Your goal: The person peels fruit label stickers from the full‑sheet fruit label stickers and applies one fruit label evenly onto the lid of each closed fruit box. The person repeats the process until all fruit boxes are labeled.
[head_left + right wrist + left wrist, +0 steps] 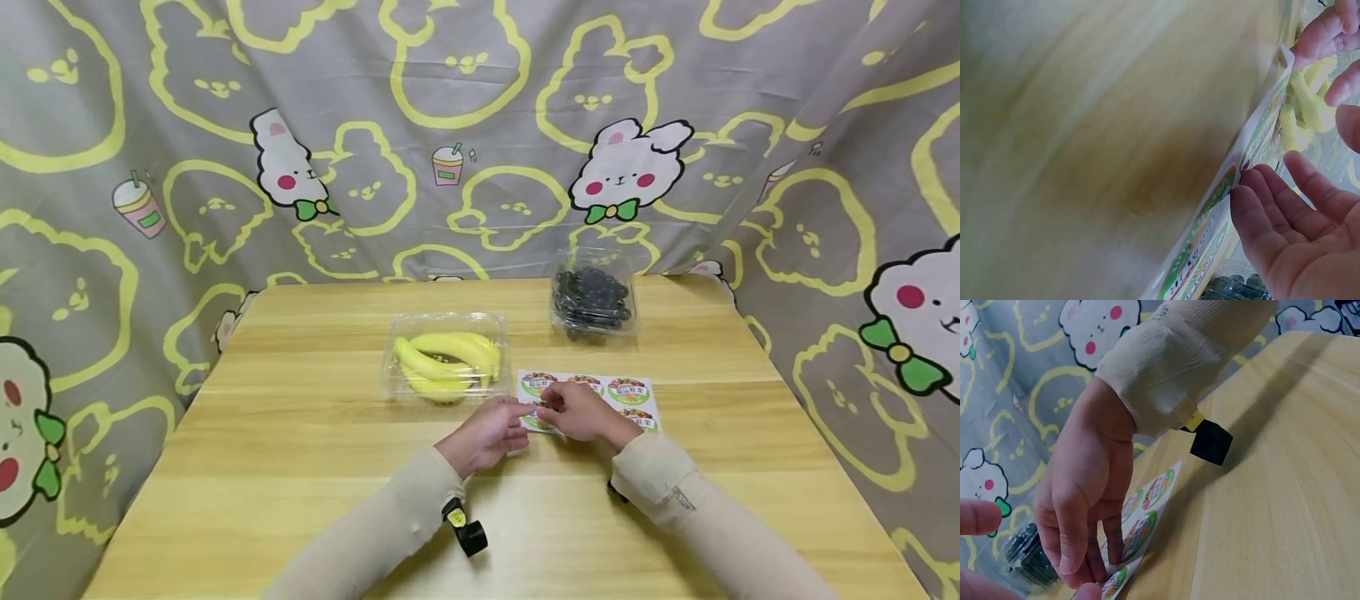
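Observation:
A white sheet of round fruit stickers [652, 408] lies on the table under my right hand [583, 412]. The right fingers bend down, and some fingertips touch the stickers [1139, 536]; whether thumb and index pinch a sticker's edge is hidden. My left hand [489, 435] is at the sheet's left edge, its index finger straight and reaching toward the right fingertips. In the right wrist view a left finger [1310, 47] meets the raised corner of the sheet [1286, 56]. The other left fingers are loosely bent.
A clear plastic box [480, 321] of bananas [450, 358] stands left of the sheet. Behind the sheet, at the back right, is a clear box [633, 321] of dark grapes [592, 296]. A patterned curtain [480, 108] hangs beyond the wooden table [300, 400].

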Tool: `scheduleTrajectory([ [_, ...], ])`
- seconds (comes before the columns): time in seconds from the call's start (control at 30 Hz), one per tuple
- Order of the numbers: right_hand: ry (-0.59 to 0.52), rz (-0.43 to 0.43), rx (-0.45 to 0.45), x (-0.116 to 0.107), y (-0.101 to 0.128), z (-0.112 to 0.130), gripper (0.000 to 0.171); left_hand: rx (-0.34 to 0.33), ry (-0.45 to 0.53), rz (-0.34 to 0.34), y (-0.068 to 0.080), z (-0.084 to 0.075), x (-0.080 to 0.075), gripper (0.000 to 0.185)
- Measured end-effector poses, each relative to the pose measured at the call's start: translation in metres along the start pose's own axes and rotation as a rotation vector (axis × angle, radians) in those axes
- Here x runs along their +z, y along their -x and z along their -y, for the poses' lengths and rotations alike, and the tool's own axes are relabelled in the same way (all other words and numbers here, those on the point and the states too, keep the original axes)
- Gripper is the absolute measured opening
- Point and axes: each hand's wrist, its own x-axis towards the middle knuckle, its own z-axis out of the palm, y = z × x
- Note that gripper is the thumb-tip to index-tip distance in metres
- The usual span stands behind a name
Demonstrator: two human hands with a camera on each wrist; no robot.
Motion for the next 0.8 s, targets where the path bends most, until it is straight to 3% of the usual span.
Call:
scheduleTrajectory([
  [0.53,-0.008,0.006,-0.009,-0.001,-0.001,0.002,0.026,0.005,0.039,-0.006,-0.001,0.001,0.007,0.069],
  [0.8,-0.005,-0.013,-0.034,0.002,-0.002,0.001,0.022,0.027,0.097,-0.015,-0.008,0.005,0.012,0.036],
])
